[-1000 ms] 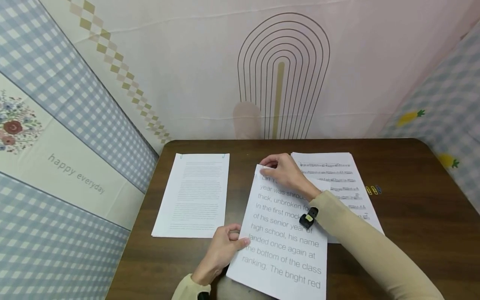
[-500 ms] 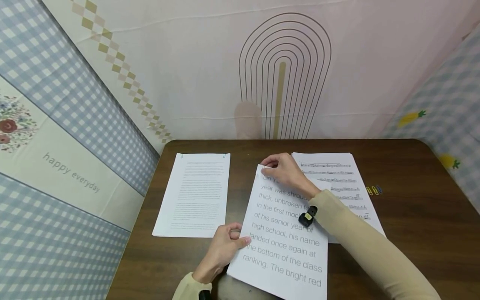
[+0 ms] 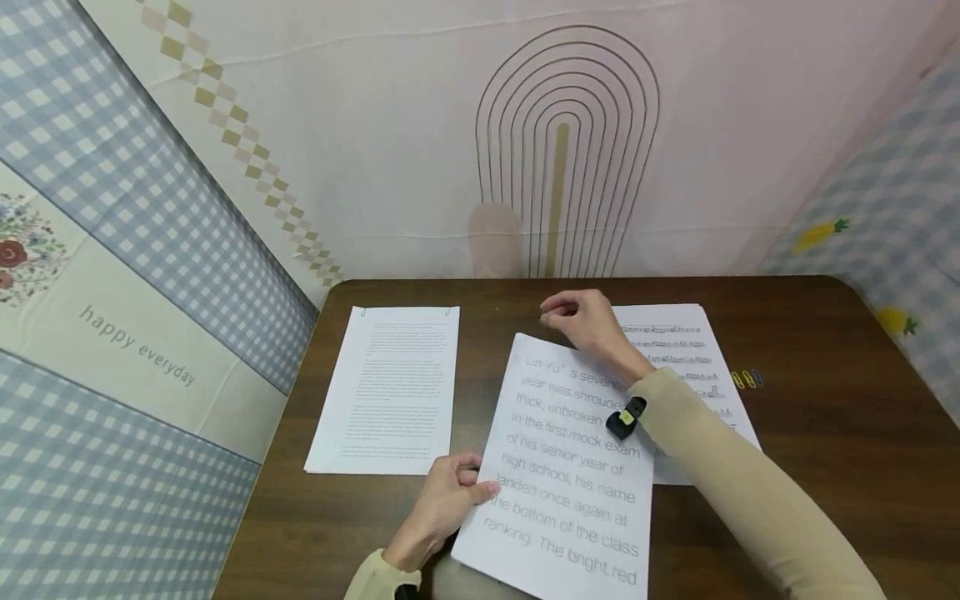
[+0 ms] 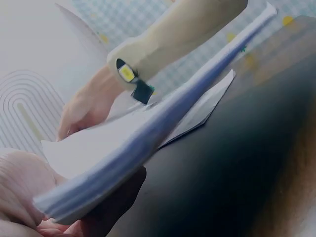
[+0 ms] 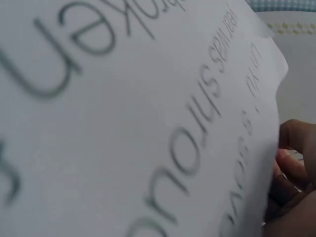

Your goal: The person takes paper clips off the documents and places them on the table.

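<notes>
A thick stack of large-print pages (image 3: 570, 475) is held tilted at the table's front. My left hand (image 3: 450, 496) grips its left edge, thumb on top and fingers beneath; the left wrist view shows the stack's thick edge (image 4: 148, 136). Above the stack's top edge, apart from the corner, is my right hand (image 3: 588, 321), its thumb and fingers pinched together. A small paper clip appears to be between them, though it is barely discernible. In the right wrist view, the curled fingers (image 5: 291, 165) are partly hidden behind the page.
Sheet music (image 3: 667, 333) lies partly under the right arm. Beside it are several loose paper clips (image 3: 747, 380), yellow and blue. Small-print pages (image 3: 397, 392) with a clip at each top corner lie on the left of the brown table (image 3: 825, 400).
My right hand has come off the stack's top left corner and moved up and right, uncovering the first printed line. The clip at that corner no longer shows. My left hand keeps its grip.
</notes>
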{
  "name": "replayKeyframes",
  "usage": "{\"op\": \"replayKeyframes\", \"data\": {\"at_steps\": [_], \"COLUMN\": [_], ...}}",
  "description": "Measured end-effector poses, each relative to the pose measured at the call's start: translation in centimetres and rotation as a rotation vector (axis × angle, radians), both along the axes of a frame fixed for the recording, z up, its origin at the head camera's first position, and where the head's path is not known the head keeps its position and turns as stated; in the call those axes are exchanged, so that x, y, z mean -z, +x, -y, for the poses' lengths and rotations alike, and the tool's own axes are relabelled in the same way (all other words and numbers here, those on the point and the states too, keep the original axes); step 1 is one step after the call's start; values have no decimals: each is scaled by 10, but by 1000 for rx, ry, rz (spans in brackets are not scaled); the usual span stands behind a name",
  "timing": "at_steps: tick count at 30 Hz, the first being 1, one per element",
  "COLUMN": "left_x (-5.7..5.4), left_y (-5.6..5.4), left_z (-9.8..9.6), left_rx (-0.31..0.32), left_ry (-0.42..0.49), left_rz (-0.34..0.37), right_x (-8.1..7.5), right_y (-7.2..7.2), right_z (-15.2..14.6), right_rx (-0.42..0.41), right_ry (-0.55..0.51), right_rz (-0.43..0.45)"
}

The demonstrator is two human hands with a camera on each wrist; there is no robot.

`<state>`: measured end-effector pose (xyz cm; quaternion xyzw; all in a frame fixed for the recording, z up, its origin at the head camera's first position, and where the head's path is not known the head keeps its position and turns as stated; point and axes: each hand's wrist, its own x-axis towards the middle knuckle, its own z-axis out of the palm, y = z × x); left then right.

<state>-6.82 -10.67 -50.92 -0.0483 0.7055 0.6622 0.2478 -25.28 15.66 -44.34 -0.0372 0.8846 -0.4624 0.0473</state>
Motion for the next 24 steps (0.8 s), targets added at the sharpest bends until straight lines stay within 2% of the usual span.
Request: {"op": "replayKeyframes", "data": {"at_steps": [3, 7, 16, 24], "left_x": [-1, -6, -11, -12], "left_y": [-5, -18, -46, -65], "left_z": [5, 11, 17, 16], "left_rx": [-19, -56, -172, -219], "left_ry": [-12, -55, -123, -191], "left_rz": [-25, -50, -50, -43], "right_x": [-5, -5, 3, 14], "right_y": [-1, 8, 51, 78], "right_z": [-16, -40, -105, -157], "right_rx": [17, 66, 196, 314], "right_ry": [-12, -28, 2, 28], "right_rz": [-4, -12, -67, -58]}}
